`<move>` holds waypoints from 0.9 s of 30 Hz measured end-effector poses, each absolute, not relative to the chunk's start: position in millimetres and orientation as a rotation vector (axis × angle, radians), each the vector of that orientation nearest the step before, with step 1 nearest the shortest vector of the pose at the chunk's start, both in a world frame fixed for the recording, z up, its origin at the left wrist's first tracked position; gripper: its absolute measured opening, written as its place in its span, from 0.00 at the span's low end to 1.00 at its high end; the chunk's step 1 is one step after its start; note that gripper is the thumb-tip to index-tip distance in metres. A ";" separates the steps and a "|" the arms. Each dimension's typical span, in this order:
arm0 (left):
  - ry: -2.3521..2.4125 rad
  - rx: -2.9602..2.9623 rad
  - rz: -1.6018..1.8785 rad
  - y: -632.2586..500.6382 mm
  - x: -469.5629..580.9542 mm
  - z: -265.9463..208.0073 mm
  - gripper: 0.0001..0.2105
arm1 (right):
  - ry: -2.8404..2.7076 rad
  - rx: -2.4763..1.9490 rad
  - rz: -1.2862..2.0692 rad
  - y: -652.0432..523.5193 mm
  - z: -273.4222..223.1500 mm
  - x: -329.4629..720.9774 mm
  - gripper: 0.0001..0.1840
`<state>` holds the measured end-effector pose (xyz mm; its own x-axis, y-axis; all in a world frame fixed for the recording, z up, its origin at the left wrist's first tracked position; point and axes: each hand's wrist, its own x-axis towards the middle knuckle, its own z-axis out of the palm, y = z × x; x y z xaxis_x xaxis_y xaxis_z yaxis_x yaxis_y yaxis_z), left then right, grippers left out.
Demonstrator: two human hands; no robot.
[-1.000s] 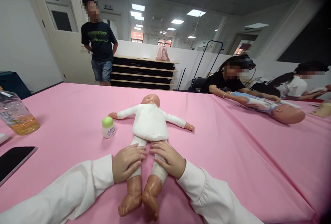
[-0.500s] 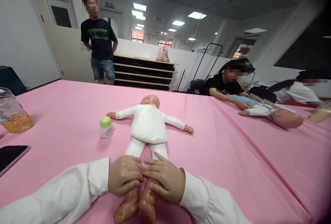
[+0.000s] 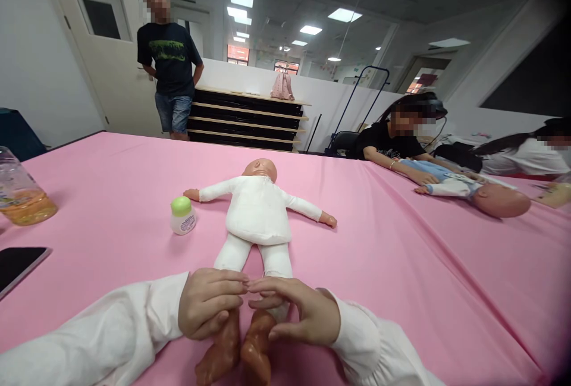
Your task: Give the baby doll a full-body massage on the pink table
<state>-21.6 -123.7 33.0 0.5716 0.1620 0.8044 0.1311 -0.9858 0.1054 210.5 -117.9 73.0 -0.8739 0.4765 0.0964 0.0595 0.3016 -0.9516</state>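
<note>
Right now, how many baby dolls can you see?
2: a white-bodied baby doll lies in the middle, feet toward the camera; a baby doll in blue and white lies at right. More may be hidden.

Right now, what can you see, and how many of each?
Doll: one, white with tan limbs, table centre
Second doll: one, blue and white clothes, right
Jar: one, white, green-lidded, beside doll
Bottle: one, clear, left edge
Phone: one, black, left edge
Tablecloth: one, pink, beneath these
Rack: one, black and tan, back wall
Backpack: one, pink, atop rack
Bystander: one, dark top, back left
People at right: two, black and white tops
Left grip: one, white-sleeved, by doll's legs
Right grip: one, white-sleeved, beside left grip
</note>
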 end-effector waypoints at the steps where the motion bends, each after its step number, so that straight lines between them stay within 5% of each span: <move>1: 0.281 2.764 1.417 -123.3 -22.2 32.5 0.14 | -2.191 -0.485 1.660 -118.1 73.3 211.8 0.32; 4: 0.352 2.740 1.435 -121.5 -23.4 28.9 0.13 | -2.198 -0.541 1.682 -113.8 68.4 214.7 0.33; 10: 0.934 2.439 1.371 -110.5 -22.1 19.9 0.16 | -2.390 -0.788 0.621 -90.2 42.5 211.8 0.29; 15: 1.075 2.415 0.966 -106.0 -19.5 19.1 0.16 | -2.714 -0.832 0.328 -89.2 40.1 206.1 0.22; 19: 1.042 2.480 0.837 -114.6 -20.0 20.9 0.14 | -2.848 -0.926 0.410 -101.7 54.1 206.0 0.23; 27: 0.919 2.410 0.995 -133.1 -25.5 49.5 0.14 | -2.659 -0.552 1.192 -90.2 99.8 220.3 0.20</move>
<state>-25.5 -133.1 49.5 0.5367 0.6919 0.4829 0.4271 -0.7164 0.5518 220.3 -90.2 99.8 -0.9159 0.4014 0.0084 0.2609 0.6109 -0.7475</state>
